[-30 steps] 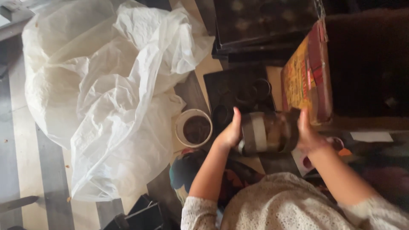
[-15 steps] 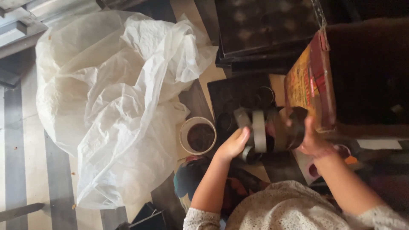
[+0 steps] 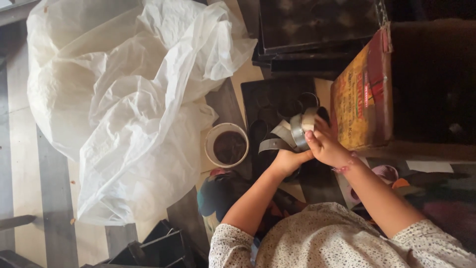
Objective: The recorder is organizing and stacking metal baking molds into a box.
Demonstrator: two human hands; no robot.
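Both hands meet over a black tray [image 3: 270,97] near the middle of the head view. My left hand [image 3: 287,161] and my right hand [image 3: 325,144] together grip a bunch of short metal ring moulds [image 3: 297,131], held in a fanned, tilted stack. More ring moulds [image 3: 308,99] lie on the tray just beyond the hands. A small white bowl of dark brown paste [image 3: 227,145] stands to the left of my left hand, apart from it.
A big crumpled white plastic sheet [image 3: 124,94] covers the striped floor at left. A yellow and red cardboard box [image 3: 362,94] stands right of the hands. Stacked black baking trays [image 3: 317,30] lie at the top. A dark crate [image 3: 153,248] sits at the bottom.
The hands have drawn closer together and the ring moulds have bunched up, from a long row into a tilted fan. The view has shifted slightly.
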